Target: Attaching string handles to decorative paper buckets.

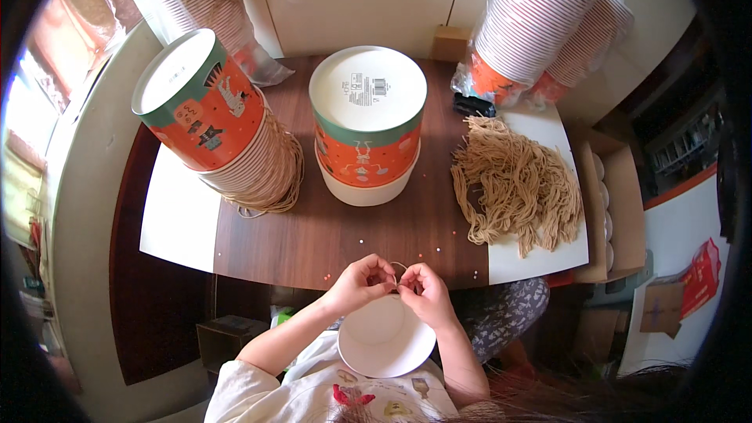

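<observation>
A white-lined paper bucket point(385, 341) rests in my lap at the table's front edge, its mouth facing up. Above its far side, my left hand point(362, 283) and my right hand point(428, 295) meet with fingertips pinched together. A short tan cord point(401, 265) loops up between them, and both hands grip it. Its ends are hidden by the fingers. At the right of the table lies a loose heap of tan cords point(517, 188). A tall leaning stack of orange and green buckets point(207, 121), upside down, has cords hanging on its right side.
An upside-down orange bucket stack point(366, 158) stands mid-table point(258, 247). Plastic-wrapped bucket stacks rise at back left point(200, 0) and back right point(533, 23), with a black object point(474, 105) below the latter. A cardboard box point(619, 227) sits beyond the right edge. Tiny beads dot the tabletop.
</observation>
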Action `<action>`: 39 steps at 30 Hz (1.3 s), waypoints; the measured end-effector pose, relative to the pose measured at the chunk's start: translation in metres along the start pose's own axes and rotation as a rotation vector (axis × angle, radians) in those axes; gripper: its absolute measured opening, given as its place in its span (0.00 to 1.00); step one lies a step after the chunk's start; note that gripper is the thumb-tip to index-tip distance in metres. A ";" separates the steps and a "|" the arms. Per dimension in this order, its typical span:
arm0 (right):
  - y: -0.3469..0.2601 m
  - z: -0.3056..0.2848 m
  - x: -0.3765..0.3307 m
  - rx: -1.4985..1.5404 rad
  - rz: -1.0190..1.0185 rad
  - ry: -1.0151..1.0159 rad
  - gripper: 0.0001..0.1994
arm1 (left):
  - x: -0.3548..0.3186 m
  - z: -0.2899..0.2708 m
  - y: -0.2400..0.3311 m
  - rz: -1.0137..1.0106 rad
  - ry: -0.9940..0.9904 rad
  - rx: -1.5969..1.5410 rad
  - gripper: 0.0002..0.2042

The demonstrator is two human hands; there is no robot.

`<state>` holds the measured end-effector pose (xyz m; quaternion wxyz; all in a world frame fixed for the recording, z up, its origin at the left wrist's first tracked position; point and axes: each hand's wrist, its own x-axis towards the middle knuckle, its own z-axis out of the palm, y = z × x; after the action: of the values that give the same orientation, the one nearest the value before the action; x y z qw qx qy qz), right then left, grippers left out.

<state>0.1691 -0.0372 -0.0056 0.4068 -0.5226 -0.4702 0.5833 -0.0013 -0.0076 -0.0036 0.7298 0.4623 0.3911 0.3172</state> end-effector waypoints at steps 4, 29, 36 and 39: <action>-0.003 -0.002 0.000 -0.001 0.001 -0.026 0.07 | 0.002 -0.002 0.001 -0.019 -0.079 -0.105 0.10; -0.017 0.005 -0.007 -0.805 -0.657 0.253 0.09 | 0.006 -0.007 -0.007 -0.117 -0.126 -0.418 0.12; -0.014 0.006 -0.009 -0.873 -0.686 0.285 0.10 | 0.005 -0.007 -0.006 -0.125 -0.122 -0.440 0.14; -0.014 0.006 -0.008 -0.851 -0.670 0.285 0.10 | 0.005 -0.005 -0.005 -0.116 -0.089 -0.370 0.14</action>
<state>0.1643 -0.0427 0.0100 0.3828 -0.5363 -0.7449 0.1047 -0.0030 -0.0032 -0.0108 0.8360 0.3105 0.3195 0.3204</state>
